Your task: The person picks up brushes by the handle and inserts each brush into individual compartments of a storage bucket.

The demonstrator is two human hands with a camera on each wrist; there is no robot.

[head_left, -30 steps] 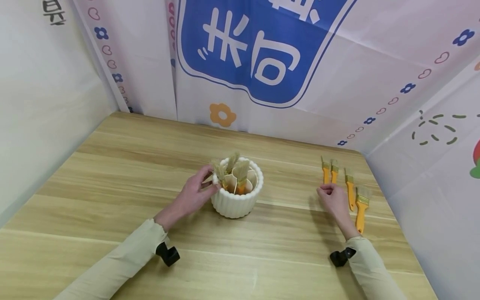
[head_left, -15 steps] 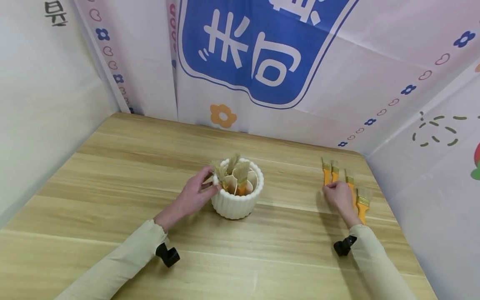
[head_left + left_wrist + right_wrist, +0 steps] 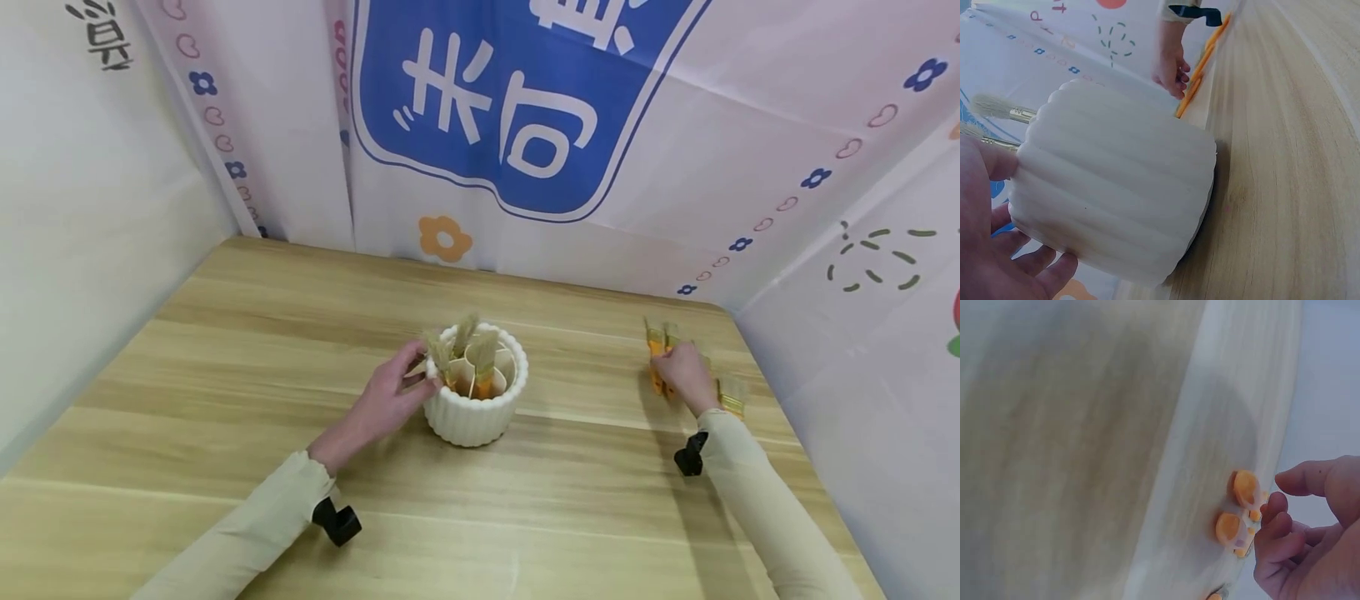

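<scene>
My left hand holds the ribbed white pot by its rim, thumb and fingers spread over the wall in the left wrist view. Inside, dividers split the pot into compartments, where several paintbrushes stand bristles up. At the right of the table my right hand hovers over a row of flat orange-handled paintbrushes, its fingertips close to the two leftmost handles. In the right wrist view, a gap shows between thumb and bent index finger, beside the rounded handle ends. The hand partly hides the other brushes.
The wooden table meets a printed white back sheet and side sheets. A wide paintbrush lies at the right end of the row, partly behind the right wrist. A black wrist camera sits on the left sleeve.
My right hand has moved forward and slightly right, up along the brush handles. The left hand stays at the pot's rim, and the pot has not moved on the table.
</scene>
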